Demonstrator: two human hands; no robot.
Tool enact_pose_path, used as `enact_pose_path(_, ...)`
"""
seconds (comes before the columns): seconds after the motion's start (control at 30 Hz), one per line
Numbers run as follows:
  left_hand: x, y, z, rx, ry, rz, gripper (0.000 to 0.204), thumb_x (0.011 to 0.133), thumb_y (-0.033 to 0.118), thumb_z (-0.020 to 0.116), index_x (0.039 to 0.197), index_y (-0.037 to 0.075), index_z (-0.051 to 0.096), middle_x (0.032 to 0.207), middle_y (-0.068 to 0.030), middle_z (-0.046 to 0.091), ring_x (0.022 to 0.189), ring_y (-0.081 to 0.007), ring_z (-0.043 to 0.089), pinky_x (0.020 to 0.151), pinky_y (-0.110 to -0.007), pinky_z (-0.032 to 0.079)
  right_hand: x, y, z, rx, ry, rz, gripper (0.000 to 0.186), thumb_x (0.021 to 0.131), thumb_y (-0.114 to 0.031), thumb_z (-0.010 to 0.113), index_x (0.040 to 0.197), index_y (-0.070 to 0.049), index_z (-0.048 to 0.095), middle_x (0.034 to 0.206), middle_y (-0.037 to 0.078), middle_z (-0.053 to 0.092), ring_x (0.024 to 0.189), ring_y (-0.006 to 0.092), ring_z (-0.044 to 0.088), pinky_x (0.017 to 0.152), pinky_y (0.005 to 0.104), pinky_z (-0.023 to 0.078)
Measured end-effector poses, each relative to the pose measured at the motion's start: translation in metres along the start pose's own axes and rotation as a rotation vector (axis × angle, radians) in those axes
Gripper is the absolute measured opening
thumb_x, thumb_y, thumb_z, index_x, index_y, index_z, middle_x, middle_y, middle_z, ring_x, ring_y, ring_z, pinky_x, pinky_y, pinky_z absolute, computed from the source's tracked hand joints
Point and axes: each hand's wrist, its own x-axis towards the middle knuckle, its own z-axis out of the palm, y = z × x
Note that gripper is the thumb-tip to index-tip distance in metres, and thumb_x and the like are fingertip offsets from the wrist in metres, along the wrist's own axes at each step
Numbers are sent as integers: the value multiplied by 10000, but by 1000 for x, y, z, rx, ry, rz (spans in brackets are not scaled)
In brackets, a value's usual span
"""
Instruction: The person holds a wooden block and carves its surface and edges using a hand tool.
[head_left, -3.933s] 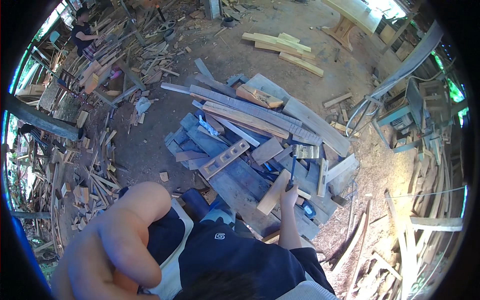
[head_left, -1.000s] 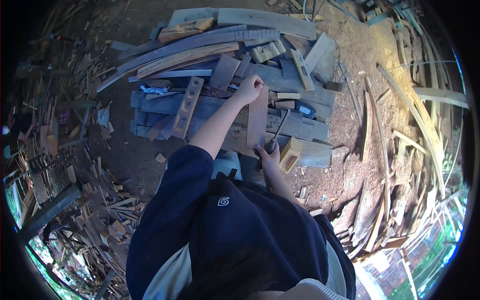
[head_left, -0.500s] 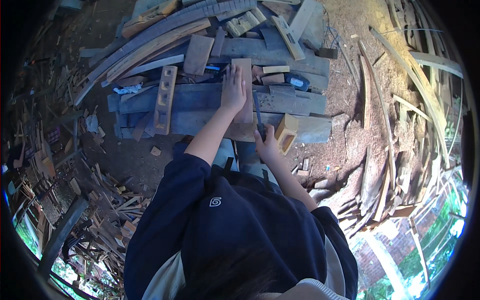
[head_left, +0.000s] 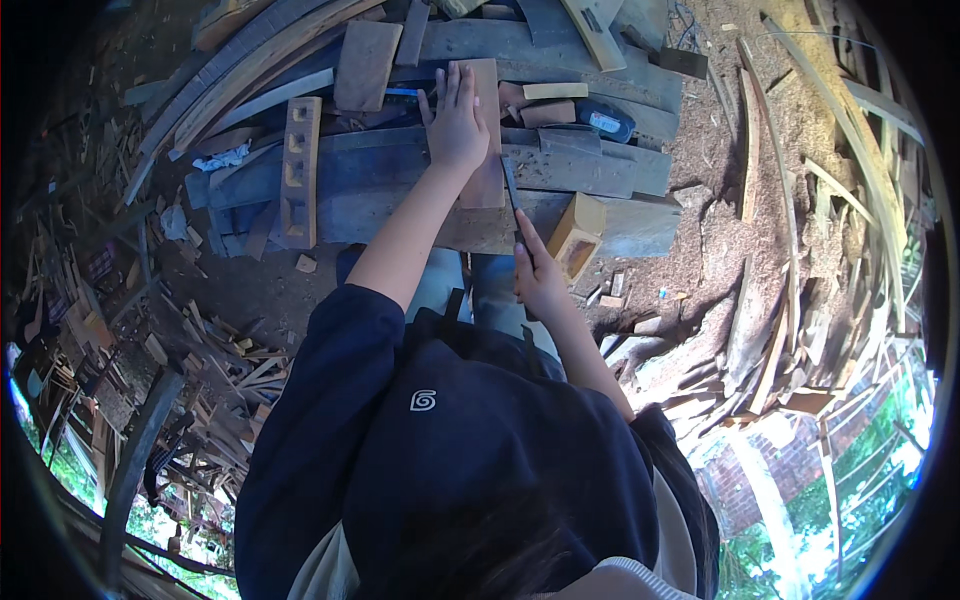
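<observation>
My left hand (head_left: 460, 130) lies flat with its fingers spread on a narrow brown board (head_left: 487, 180), pressing it against the plank bench (head_left: 380, 215). In my right hand (head_left: 542, 284) is a long, narrow dark tool that looks like a file (head_left: 511, 185). Its index finger stretches along the tool, and the other fingers wrap round the handle. The tool points away from me, its far end close beside the board's right edge; whether they touch I cannot tell. To the right of the tool stands a hollowed wooden block (head_left: 580, 235).
A wooden strip with several square recesses (head_left: 300, 175) lies on the bench's left. Beyond the board are a brown wood piece (head_left: 367, 65), small offcuts (head_left: 555, 90) and a dark blue object (head_left: 606, 122). Long curved timbers (head_left: 250, 70) are at the far left; scrap wood litters the ground.
The bench and everything on it sit higher in the view. My right hand and the tool have shifted back toward me relative to the board. My left hand stays on the board, fingers more spread.
</observation>
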Motion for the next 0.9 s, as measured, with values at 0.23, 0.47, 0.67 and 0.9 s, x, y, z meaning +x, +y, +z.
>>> enact_pose_path(0.23,0,-8,4,-95,39,-23,547,1001,164,413,1540,109,338,1629,-118,269,1519,-303,207,1227,-547,88,19,8,6,-73,-16,-18,528,1047,-172,456,1559,-215,336,833,237,663,768,298,692,771,382,524)
enact_pose_path(0.47,0,-9,10,-156,91,27,474,1037,148,366,1505,79,396,1611,-149,297,1500,-339,244,1217,-528,159,55,19,37,-35,196,-304,539,1031,-135,480,1552,-185,349,925,252,682,797,277,672,747,361,528)
enact_pose_path(0.67,1,-13,-2,-136,-7,9,499,1057,113,361,1550,63,303,1606,-177,295,1472,-390,286,1175,-479,293,67,-33,19,-40,109,-154,547,1014,-115,507,1539,-173,365,998,273,689,891,382,720,734,409,553)
enact_pose_path(0.9,3,-9,1,-91,-13,14,500,1057,108,354,1552,71,303,1612,-170,283,1493,-376,243,1199,-494,239,44,-11,15,40,120,-37,517,1023,-109,496,1526,-195,407,741,204,643,646,197,675,657,328,526)
